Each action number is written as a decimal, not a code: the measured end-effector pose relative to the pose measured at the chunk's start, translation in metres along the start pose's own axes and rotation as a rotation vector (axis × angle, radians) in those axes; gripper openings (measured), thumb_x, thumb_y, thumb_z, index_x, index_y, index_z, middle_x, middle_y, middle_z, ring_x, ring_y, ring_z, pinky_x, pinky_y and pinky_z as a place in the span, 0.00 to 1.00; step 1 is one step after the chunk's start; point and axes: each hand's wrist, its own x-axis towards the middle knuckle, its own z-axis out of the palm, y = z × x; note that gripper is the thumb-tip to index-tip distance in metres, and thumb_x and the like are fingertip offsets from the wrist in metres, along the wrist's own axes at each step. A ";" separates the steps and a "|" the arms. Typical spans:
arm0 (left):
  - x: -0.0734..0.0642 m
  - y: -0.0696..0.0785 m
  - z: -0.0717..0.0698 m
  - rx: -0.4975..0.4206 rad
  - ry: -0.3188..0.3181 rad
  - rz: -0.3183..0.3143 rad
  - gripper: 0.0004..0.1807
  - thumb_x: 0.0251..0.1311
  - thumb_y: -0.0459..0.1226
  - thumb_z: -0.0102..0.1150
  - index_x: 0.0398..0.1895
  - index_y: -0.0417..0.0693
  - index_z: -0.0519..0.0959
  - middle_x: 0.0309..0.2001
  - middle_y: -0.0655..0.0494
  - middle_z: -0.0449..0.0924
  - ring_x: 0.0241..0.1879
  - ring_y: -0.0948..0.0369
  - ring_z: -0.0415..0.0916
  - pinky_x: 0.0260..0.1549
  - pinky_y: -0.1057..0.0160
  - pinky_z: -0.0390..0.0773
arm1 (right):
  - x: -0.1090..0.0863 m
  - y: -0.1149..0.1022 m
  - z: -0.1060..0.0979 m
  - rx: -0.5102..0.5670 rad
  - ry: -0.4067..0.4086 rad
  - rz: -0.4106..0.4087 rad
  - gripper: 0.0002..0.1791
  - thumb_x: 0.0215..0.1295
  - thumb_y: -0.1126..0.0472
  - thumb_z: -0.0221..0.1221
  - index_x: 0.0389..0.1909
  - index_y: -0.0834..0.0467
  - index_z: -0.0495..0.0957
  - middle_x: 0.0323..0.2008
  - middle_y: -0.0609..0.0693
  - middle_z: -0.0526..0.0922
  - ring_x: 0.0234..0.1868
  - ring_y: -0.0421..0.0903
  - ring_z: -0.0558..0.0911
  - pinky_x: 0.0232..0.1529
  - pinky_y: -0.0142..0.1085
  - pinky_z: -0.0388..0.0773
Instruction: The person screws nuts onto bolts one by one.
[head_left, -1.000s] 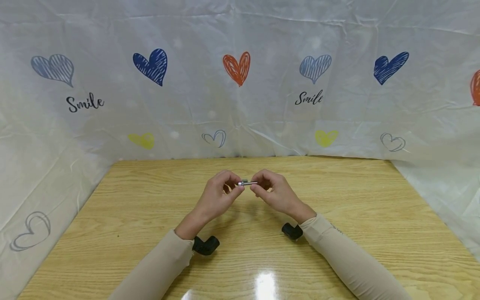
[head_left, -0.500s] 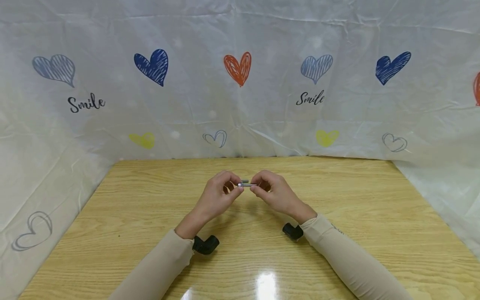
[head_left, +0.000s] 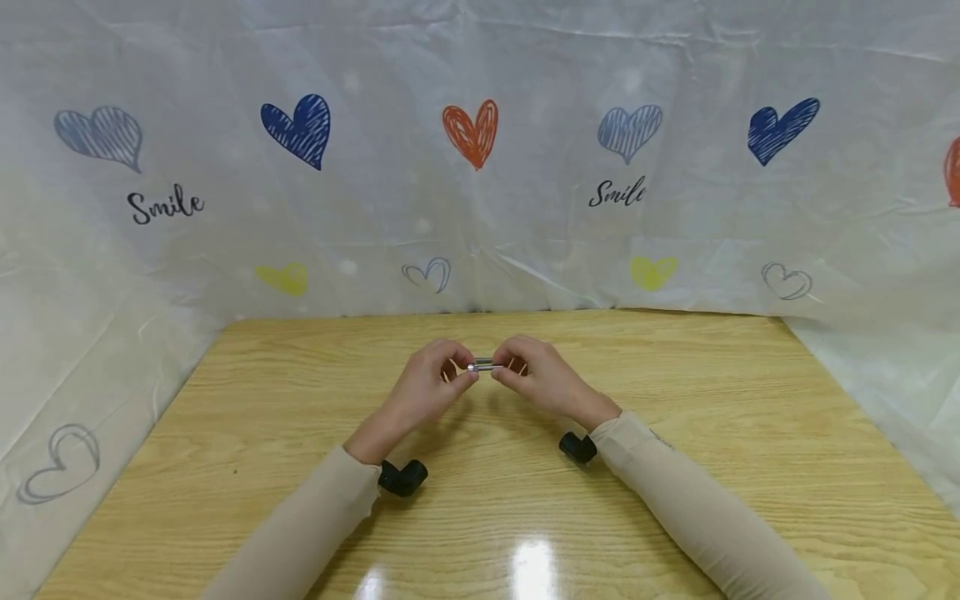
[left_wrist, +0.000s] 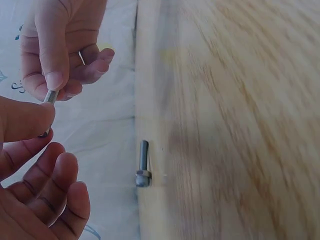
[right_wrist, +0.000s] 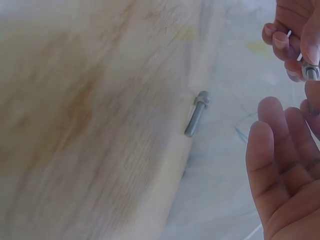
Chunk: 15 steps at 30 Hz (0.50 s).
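A small silver bolt [head_left: 487,367] bridges the gap between the two hands, raised over the table. My left hand [head_left: 423,387] pinches its thicker end, where a nut [right_wrist: 311,71] shows in the right wrist view. At the thin threaded end, the thumb and index finger of my right hand [head_left: 542,379] pinch the shank [left_wrist: 51,95]. The remaining fingers of both hands are loosely bent. A second silver bolt [left_wrist: 144,162], with a nut near its head, lies on the table just beyond the hands. The fingertips hide parts of the held bolt.
The wood-grain table [head_left: 675,467] extends around both arms. A white cloth [head_left: 540,167] printed with hearts and "Smile" hangs behind the table and along its sides. Black wrist-worn devices [head_left: 405,478] stick out from the sleeves.
Both hands have shifted slightly left together with the held bolt, and the forearms have moved a little away from the body. The grips look the same.
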 end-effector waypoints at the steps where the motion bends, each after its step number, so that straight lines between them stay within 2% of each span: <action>1: 0.000 -0.001 -0.001 0.003 -0.009 -0.007 0.03 0.59 0.33 0.64 0.34 0.47 0.79 0.33 0.57 0.75 0.28 0.61 0.71 0.29 0.62 0.75 | 0.001 0.001 0.000 -0.006 -0.016 0.005 0.03 0.68 0.58 0.59 0.38 0.53 0.78 0.36 0.41 0.78 0.33 0.39 0.76 0.35 0.35 0.76; 10: 0.002 -0.007 -0.006 0.045 -0.081 -0.062 0.02 0.61 0.35 0.63 0.35 0.50 0.79 0.36 0.57 0.75 0.30 0.60 0.70 0.31 0.61 0.74 | 0.013 0.003 -0.003 -0.031 -0.126 0.037 0.03 0.66 0.59 0.61 0.37 0.53 0.77 0.35 0.42 0.78 0.34 0.40 0.77 0.34 0.34 0.76; 15: 0.004 -0.009 -0.009 0.095 -0.123 -0.094 0.03 0.60 0.36 0.64 0.34 0.50 0.79 0.37 0.56 0.75 0.31 0.60 0.70 0.31 0.61 0.74 | 0.021 0.007 -0.001 -0.044 -0.179 0.064 0.02 0.66 0.59 0.61 0.34 0.52 0.78 0.33 0.43 0.78 0.31 0.42 0.77 0.29 0.33 0.76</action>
